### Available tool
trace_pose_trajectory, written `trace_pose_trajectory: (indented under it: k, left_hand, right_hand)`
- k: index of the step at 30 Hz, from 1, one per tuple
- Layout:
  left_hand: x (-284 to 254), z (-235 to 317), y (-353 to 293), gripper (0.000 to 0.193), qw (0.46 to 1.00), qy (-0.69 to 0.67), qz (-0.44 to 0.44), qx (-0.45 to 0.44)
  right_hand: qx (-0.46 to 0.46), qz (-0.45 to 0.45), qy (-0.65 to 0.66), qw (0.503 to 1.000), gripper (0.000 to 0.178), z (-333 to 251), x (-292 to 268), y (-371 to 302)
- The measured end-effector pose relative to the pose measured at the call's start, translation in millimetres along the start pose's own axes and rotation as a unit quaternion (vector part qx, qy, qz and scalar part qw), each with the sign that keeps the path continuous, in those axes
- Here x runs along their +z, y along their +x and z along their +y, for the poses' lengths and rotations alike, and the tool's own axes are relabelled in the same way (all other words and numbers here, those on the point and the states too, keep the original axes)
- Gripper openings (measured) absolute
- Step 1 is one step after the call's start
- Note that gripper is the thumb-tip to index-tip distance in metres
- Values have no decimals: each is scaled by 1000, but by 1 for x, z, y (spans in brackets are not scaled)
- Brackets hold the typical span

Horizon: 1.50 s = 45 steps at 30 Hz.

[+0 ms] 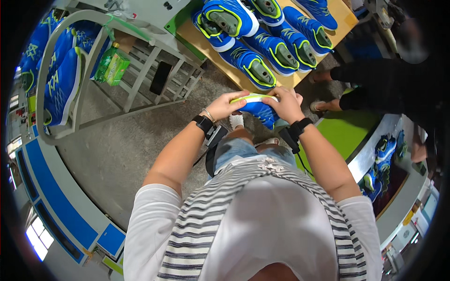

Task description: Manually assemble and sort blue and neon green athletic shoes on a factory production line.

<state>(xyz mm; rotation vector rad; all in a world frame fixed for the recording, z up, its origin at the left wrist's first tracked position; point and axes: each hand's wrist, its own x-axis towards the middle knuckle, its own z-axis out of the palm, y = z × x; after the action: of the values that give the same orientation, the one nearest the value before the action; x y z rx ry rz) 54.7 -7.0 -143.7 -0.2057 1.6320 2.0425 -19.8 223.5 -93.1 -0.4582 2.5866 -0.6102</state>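
Note:
A blue sneaker (261,111) with a white and yellow-green sole edge is held in front of my body, sole edge upward. My left hand (225,106) grips one end, its thumb and fingers closed on the sole edge. At the other end my right hand (287,105) is closed around the shoe, thumb pressed on the edge. Just beyond my hands, several blue sneakers with grey shoe lasts inside, such as the closest sneaker (257,70), stand on a tan board (224,67). Black bands with small devices sit on both wrists.
At left stands a grey metal rack (136,93) with a green bottle (107,61), a green packet (117,69), a black phone (161,77) and more blue sneakers (63,89). Another person (370,79) in dark clothing stands at right, near a green surface (344,133) and a shoe-laden conveyor (391,187).

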Motion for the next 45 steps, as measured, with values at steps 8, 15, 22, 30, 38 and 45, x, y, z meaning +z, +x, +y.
trace_pose_trajectory:
  k: [8,15,22,30,38,45]
  left_hand:
    - [35,70,-4,47,982,43,165,-82]
    - [75,160,-23,89,926,214,156,269]
    - [86,181,-9,92,926,120,160,321]
    - [61,264,28,83,918,-197,206,276]
    - [12,322,45,75,879,-171,341,288]
    - [-64,379,76,68,847,-107,415,315]
  right_hand:
    - [47,-105,247,962,44,33,14,16]
    - [148,-174,691,686,45,-34,-64,-11]
    - [-64,-111,636,761,33,-21,-117,30]
    - [-118,140,187,965,84,167,-135,174]
    - [-70,4,337,939,68,151,-232,183]
    - [-220,83,319,918,66,15,-344,274]
